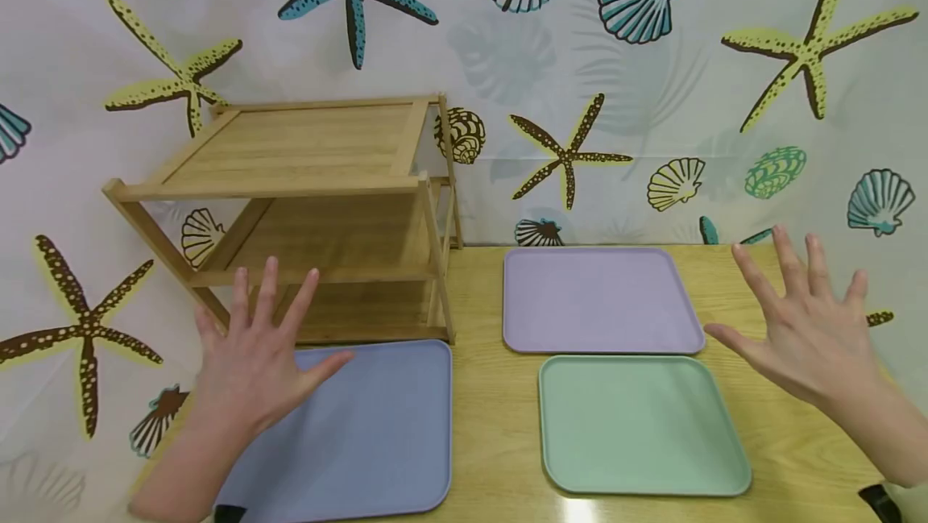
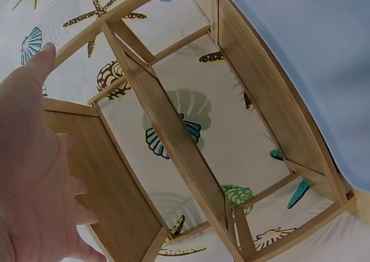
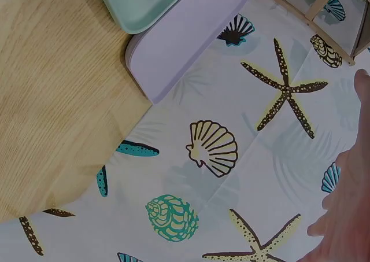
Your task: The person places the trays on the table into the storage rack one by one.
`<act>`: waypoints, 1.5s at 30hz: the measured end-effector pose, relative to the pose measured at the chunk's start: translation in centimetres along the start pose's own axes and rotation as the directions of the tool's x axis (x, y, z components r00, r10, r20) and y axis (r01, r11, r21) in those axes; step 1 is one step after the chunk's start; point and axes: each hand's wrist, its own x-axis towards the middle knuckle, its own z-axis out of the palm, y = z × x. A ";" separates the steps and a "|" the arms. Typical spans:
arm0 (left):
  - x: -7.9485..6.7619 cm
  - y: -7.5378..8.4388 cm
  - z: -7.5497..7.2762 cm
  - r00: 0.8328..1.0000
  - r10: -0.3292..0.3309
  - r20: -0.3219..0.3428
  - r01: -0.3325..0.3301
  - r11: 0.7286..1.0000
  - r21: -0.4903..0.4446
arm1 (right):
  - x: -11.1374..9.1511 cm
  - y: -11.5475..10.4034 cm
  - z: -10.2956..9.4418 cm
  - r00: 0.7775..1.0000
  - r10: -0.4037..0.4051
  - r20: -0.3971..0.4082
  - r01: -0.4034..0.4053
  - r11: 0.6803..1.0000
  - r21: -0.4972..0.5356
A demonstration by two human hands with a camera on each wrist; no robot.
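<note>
Nearest, the left hand [image 1: 250, 374] is held raised over the blue tray [image 1: 380, 434], its fingers straight and spread apart, with nothing gripped. The right hand [image 1: 812, 334] is held up likewise, fingers splayed, to the right of the other trays; nothing is pinched by it either. The blue tray is laid flat on the wooden table [image 1: 496, 434], partly hidden by the left forearm, just in front of the shelf. The green tray [image 1: 641, 426] is laid to its right, and the purple tray [image 1: 602, 301] just beyond the green one; whether those two touch cannot be told. The wooden shelf [image 1: 312, 144] is stood at the back left, before the patterned cloth [image 1: 674, 96]. As judged from this layout, no tray is lifted or shelved; whether the handling is unbegun or already finished cannot be told.
</note>
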 end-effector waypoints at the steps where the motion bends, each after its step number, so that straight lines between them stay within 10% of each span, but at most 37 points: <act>1: -0.1 -0.1 0.0 1.000 0.000 -0.001 0.000 1.000 0.003 | 0.0 0.0 -0.1 1.000 -0.004 0.001 0.004 1.000 0.003; 20: -0.7 -3.5 0.0 0.996 -0.071 0.049 0.077 0.990 -0.118 | 0.0 0.4 0.0 1.000 0.018 0.017 -0.019 0.999 0.034; 27: -1.1 -6.7 1.3 0.988 -0.099 -0.122 0.051 0.937 -0.344 | -0.2 0.5 1.2 0.999 0.048 0.009 -0.049 0.983 0.179; 33: -0.2 -10.0 2.6 0.936 -0.239 -0.260 -0.022 0.696 -0.717 | -0.9 0.9 3.3 0.998 0.058 0.008 -0.057 0.925 0.375; 38: 1.3 -11.9 2.2 0.872 -0.461 -0.164 0.088 0.479 -0.874 | -1.7 1.5 5.0 0.999 0.026 0.047 -0.047 0.857 0.512; 45: 3.8 -13.9 2.1 0.808 -0.589 0.025 0.153 0.169 -0.974 | -1.7 2.2 7.3 0.995 -0.044 0.087 -0.036 0.668 0.744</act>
